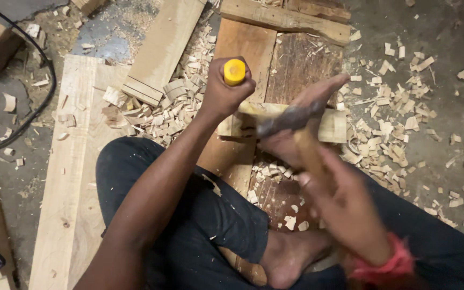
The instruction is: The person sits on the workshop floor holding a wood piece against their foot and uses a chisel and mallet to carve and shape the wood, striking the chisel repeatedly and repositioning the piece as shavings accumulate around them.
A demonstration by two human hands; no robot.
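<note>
Left hand, centre frame: grip clamped round a chisel with a yellow handle, butt end up, blade hidden below the fist. Right hand, lower right: grip closed on the wooden shaft of a hammer, whose dark head is blurred just right of the chisel, level with the left fist.

The workpiece, a pale wood block, lies across dark planks on the floor, centre frame. I see a bare foot pressed on the block, touching it, right beside the hammer head.

Wood chips lie thick on both sides. A cable loops at upper left; a pale board runs down the left.

Risks, as I judge them: the hammer head passes close to the left knuckles and the toes, so an off-centre blow on the small yellow butt could glance onto either. The block is pinned only by the foot; a hard strike could shift it and send the blade toward the foot.
</note>
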